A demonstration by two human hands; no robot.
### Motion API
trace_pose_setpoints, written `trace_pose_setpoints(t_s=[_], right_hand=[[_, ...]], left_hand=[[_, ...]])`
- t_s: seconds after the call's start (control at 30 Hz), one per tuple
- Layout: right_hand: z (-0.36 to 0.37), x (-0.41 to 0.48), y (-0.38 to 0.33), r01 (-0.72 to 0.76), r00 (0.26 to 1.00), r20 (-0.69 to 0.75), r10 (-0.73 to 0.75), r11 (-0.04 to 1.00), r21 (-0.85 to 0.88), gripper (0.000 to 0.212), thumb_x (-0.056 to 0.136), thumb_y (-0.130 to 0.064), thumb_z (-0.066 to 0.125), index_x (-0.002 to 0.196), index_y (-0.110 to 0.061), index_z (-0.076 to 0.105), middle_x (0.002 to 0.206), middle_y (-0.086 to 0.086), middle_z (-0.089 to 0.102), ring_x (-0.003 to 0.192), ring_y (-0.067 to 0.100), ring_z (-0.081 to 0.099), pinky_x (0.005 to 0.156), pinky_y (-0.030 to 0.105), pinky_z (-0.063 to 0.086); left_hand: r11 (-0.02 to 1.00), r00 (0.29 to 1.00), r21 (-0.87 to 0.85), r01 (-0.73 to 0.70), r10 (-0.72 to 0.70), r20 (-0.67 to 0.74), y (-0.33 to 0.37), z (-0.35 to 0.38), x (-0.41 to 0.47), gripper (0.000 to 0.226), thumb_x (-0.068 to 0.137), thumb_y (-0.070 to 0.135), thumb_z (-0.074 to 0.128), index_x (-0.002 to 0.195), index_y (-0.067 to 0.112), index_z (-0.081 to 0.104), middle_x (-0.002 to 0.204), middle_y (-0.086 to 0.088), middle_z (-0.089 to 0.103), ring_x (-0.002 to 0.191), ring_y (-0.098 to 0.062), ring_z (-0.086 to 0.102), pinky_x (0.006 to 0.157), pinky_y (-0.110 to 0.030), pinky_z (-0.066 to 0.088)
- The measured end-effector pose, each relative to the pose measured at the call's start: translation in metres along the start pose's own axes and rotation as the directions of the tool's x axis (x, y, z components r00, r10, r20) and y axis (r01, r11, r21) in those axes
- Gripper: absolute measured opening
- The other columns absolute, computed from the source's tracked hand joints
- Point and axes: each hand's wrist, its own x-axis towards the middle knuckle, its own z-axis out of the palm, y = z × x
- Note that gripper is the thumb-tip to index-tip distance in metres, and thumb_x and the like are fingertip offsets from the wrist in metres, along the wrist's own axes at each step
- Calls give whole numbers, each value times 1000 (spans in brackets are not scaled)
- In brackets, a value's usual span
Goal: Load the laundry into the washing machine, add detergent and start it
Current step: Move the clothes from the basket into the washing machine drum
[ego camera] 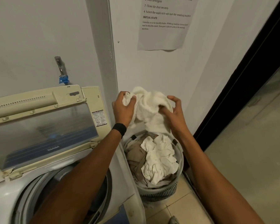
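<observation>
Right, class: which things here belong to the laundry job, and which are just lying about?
Job: towel, gripped by left hand and right hand; basket of laundry; washer, lid up.
Lying about: tap; notice; door frame.

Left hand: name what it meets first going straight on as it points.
Beyond the white towel that the left hand grips, likely the white wall; nothing else seems in between, though depth is unclear.

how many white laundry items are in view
2: white towel gripped by left hand and right hand above the laundry basket; white cloth atop its pile. More may be buried.
</observation>
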Motion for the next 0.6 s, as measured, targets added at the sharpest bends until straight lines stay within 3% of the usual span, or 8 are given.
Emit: trace_pose_setpoints(t_s=[0.1, 0.2, 0.27, 0.33, 0.43, 0.5, 0.6], right_hand=[[22, 3, -25, -4, 1000, -13, 6, 990, 143, 32, 91, -29, 59, 121, -20, 51, 102, -3, 71, 94, 16, 68, 86, 44, 56], [49, -7, -30, -19, 1000, 23, 14, 980, 198, 35, 94, -41, 51, 123, -22, 52, 128, 5, 62, 118, 22, 62, 103, 51, 51], [66, -13, -26, -19, 996, 90, 6, 989, 144, 31, 99, -42, 47, 126, -27, 49, 132, 3, 58, 122, 21, 60, 103, 44, 53], [85, -18, -17, -22, 988, 154, 10, 997, 76, 27, 105, -32, 46, 131, -25, 45, 125, -5, 57, 114, 8, 61, 95, 29, 53], [120, -32, 3, 12, 963, 270, -9, 1000, -11, 27, 107, -23, 48, 134, -22, 44, 120, -13, 56, 99, -11, 60, 83, 13, 52], [147, -49, 16, 40, 935, 353, -38, 999, 0, 24, 108, -23, 49, 131, -20, 47, 121, -8, 59, 103, -7, 62, 88, 17, 53], [186, -71, 35, 157, 875, 460, -153, 987, 31, 21, 106, -15, 49, 127, -14, 52, 123, 6, 61, 114, 16, 61, 99, 30, 50]], left_hand=[[999, 999, 9, -38, 38, 39, 1, 7, -5, 21, 94, 53, 59, 105, 36, 62, 99, 0, 70, 106, -39, 61, 92, -53, 54], [999, 998, 28, -44, 42, 44, 7, 2, -14, 20, 96, 57, 47, 96, 41, 58, 94, -3, 65, 108, -42, 57, 95, -51, 52], [997, 1000, 79, -26, 25, 17, 5, -13, -24, 26, 96, 60, 35, 88, 44, 53, 95, -5, 60, 111, -39, 52, 99, -51, 45], [985, 996, 157, 69, -59, -67, 0, -37, -36, 30, 94, 56, 28, 76, 45, 49, 92, 0, 54, 112, -36, 49, 105, -52, 37], [975, 981, 169, 147, -121, -151, -15, -83, -50, 30, 95, 46, 27, 73, 41, 46, 88, 3, 52, 98, -33, 52, 97, -59, 43], [961, 966, 190, 199, -160, -201, -29, -120, -64, 27, 97, 45, 27, 81, 32, 44, 94, 1, 47, 94, -16, 48, 90, -41, 43], [951, 956, 211, 227, -176, -233, -42, -171, -86, 41, 96, 53, 29, 95, 17, 47, 104, -4, 37, 85, 14, 41, 81, -14, 37]])
